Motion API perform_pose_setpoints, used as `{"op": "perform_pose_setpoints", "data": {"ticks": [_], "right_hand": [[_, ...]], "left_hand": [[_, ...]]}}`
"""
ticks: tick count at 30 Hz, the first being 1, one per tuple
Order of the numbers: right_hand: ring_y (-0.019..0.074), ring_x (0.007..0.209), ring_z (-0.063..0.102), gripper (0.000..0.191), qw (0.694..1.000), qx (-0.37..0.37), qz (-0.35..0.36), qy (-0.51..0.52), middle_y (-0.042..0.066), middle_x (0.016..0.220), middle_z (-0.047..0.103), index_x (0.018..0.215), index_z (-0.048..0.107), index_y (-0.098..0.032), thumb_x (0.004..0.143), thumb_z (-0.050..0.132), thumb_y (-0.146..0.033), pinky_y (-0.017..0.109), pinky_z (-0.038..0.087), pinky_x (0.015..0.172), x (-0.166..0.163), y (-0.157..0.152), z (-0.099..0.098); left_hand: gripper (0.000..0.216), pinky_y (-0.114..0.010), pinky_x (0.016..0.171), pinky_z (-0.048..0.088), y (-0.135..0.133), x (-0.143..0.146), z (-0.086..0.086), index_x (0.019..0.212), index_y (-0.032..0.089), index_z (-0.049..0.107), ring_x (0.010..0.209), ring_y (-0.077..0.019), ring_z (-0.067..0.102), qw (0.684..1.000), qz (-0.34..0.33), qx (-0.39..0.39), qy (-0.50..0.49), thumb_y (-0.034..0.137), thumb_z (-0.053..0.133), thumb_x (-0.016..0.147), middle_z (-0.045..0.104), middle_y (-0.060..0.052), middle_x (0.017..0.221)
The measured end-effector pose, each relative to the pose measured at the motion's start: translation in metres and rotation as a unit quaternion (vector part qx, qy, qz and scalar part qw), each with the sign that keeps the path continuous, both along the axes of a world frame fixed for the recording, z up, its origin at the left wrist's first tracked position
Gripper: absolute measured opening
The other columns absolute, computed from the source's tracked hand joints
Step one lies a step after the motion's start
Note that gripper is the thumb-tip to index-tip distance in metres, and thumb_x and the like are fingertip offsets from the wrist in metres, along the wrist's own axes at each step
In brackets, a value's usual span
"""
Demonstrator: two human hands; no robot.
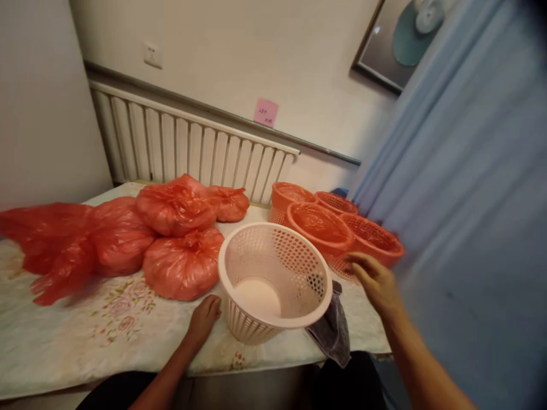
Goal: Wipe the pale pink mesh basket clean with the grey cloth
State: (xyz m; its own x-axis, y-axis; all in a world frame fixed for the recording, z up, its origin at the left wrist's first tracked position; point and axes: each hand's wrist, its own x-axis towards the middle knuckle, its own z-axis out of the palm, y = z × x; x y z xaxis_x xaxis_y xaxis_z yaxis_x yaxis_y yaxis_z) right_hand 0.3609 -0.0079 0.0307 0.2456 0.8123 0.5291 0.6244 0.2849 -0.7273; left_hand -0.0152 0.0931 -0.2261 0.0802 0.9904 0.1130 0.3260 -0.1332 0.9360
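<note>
A pale pink perforated basket [273, 273] stands tilted at the table's front edge, its mouth toward me. My left hand [204, 318] rests on the tablecloth against the basket's lower left side, fingers curled with nothing in them. My right hand [374, 280] hovers to the right of the basket, fingers spread and slightly blurred, close to the nearest of several orange baskets [325, 228]. A grey cloth [333, 330] lies under the pink basket's right side and hangs over the table edge.
Several tied red plastic bags [179, 239] full of something lie on the floral tablecloth [85, 336] to the left. A white radiator [188, 148] runs along the back wall. A blue curtain [470, 199] fills the right side.
</note>
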Motion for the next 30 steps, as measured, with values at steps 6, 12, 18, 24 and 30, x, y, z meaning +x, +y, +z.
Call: {"op": "perform_pose_setpoints", "data": {"ticks": [6, 12, 18, 24, 30], "right_hand": [[0.0235, 0.079, 0.069, 0.038, 0.978, -0.167, -0.124, 0.025, 0.007, 0.09, 0.073, 0.098, 0.068, -0.017, 0.069, 0.059, -0.04, 0.036, 0.055, 0.073, 0.066, -0.01, -0.157], [0.026, 0.095, 0.066, 0.05, 0.964, -0.182, -0.191, -0.029, 0.013, 0.109, 0.068, 0.118, 0.06, -0.014, 0.073, 0.052, -0.034, 0.039, 0.048, 0.09, 0.083, -0.005, -0.219], [0.0275, 0.114, 0.057, 0.054, 0.96, -0.165, -0.206, -0.089, 0.017, 0.121, 0.061, 0.127, 0.053, -0.008, 0.081, 0.045, -0.035, 0.038, 0.042, 0.098, 0.084, 0.011, -0.236], [0.0285, 0.115, 0.055, 0.051, 0.958, -0.152, -0.21, -0.123, 0.019, 0.122, 0.06, 0.126, 0.052, -0.008, 0.082, 0.049, -0.034, 0.039, 0.039, 0.1, 0.09, 0.023, -0.245], [0.0309, 0.123, 0.047, 0.054, 0.959, -0.149, -0.193, -0.146, 0.019, 0.13, 0.052, 0.128, 0.049, -0.008, 0.081, 0.053, -0.034, 0.042, 0.033, 0.106, 0.096, 0.041, -0.251]], "left_hand": [[0.034, -0.031, 0.07, 0.052, -0.028, -0.014, -0.003, 0.082, 0.021, 0.058, 0.069, -0.0194, 0.066, 0.998, 0.029, 0.002, 0.063, 0.05, 0.039, 0.085, 0.066, -0.002, 0.077], [0.035, -0.031, 0.073, 0.052, -0.055, -0.02, -0.011, 0.082, 0.021, 0.057, 0.073, -0.0196, 0.065, 0.987, 0.081, 0.023, 0.134, 0.048, 0.035, 0.086, 0.065, -0.004, 0.082], [0.035, -0.036, 0.079, 0.048, -0.062, -0.016, -0.013, 0.078, 0.02, 0.056, 0.082, -0.0241, 0.061, 0.964, 0.128, 0.05, 0.227, 0.043, 0.03, 0.087, 0.063, -0.008, 0.082], [0.034, -0.038, 0.083, 0.045, -0.057, -0.001, -0.007, 0.083, 0.018, 0.058, 0.091, -0.0257, 0.06, 0.937, 0.138, 0.06, 0.316, 0.035, 0.029, 0.091, 0.062, -0.011, 0.092], [0.026, -0.035, 0.078, 0.045, -0.057, 0.015, -0.001, 0.106, 0.018, 0.062, 0.099, -0.0264, 0.061, 0.907, 0.134, 0.044, 0.398, 0.023, 0.043, 0.088, 0.065, -0.012, 0.106]]}}
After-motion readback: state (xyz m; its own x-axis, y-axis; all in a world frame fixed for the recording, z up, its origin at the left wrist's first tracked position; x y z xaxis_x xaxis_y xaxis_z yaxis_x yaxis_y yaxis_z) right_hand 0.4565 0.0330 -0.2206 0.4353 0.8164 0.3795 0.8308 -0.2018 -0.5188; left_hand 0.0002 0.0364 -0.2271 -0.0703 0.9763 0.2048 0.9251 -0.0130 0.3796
